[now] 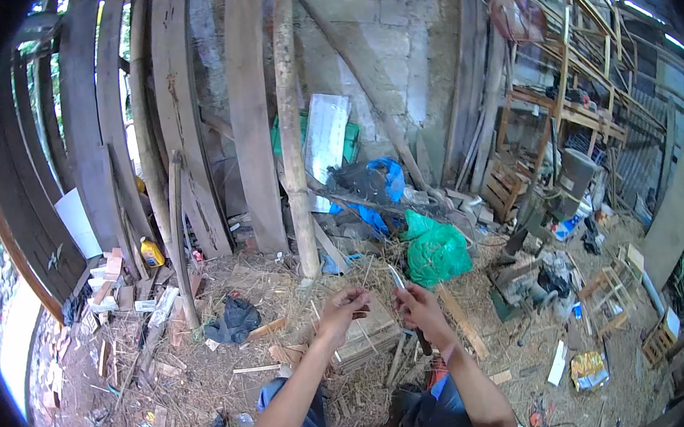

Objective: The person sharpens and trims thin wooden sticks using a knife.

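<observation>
My left hand is raised in front of me at the lower middle, its fingers pinched together on something too small to make out. Close to its right, my right hand is closed round a knife, whose pale blade points up and away from me. The two hands are apart. Below and between them lie flat wooden boards on the straw-covered ground, with thin sticks beside them. A green plastic bag sits just beyond my right hand.
Upright planks and a pole stand ahead. A black bag and a yellow bottle lie left. Wooden shelving, a crate and a gold packet are on the right. Wood scraps litter the ground.
</observation>
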Available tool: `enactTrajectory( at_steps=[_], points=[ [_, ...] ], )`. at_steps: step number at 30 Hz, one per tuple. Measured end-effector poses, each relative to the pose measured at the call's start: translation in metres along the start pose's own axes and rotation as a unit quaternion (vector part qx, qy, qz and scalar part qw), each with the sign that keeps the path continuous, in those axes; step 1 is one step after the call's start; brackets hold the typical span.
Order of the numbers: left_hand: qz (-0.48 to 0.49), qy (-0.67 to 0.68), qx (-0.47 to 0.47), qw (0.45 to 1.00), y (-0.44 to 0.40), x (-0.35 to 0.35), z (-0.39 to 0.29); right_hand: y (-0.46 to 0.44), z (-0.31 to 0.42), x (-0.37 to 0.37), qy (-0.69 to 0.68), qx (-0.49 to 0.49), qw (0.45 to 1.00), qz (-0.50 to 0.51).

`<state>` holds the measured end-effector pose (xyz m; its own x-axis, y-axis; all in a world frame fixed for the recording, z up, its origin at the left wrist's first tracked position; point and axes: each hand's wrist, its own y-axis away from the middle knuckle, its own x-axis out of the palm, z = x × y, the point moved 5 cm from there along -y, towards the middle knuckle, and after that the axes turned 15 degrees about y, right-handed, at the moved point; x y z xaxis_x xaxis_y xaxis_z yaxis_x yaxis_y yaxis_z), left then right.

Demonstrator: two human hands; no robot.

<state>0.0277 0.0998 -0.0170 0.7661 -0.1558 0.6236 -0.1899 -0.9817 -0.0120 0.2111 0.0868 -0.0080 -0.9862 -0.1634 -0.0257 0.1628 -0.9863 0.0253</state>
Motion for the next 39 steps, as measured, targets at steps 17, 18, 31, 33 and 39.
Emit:
enactTrajectory(
  at_steps=[17,18,31,33,39],
  points=[
    [0.036,-0.275,0.009,0.961,0.011,0.013,-0.001,-0.014,-0.004,-0.005,0.270,-0.080,0.957,-0.069],
    [0.024,-0.395,0.107,0.912,0.019,0.023,-0.013,-0.014,-0.008,-0.015,0.319,-0.098,0.939,-0.085],
    [0.052,-0.497,0.150,0.853,0.015,0.049,0.008,0.008,0.015,-0.052,0.136,-0.081,0.976,-0.151],
    [0.051,-0.473,0.168,0.863,0.007,0.047,0.013,0.008,0.011,-0.050,0.114,-0.078,0.983,-0.119],
    [0.063,-0.457,0.155,0.874,0.008,0.061,0.015,0.021,0.019,-0.015,0.029,-0.011,0.998,0.056]
  ],
)
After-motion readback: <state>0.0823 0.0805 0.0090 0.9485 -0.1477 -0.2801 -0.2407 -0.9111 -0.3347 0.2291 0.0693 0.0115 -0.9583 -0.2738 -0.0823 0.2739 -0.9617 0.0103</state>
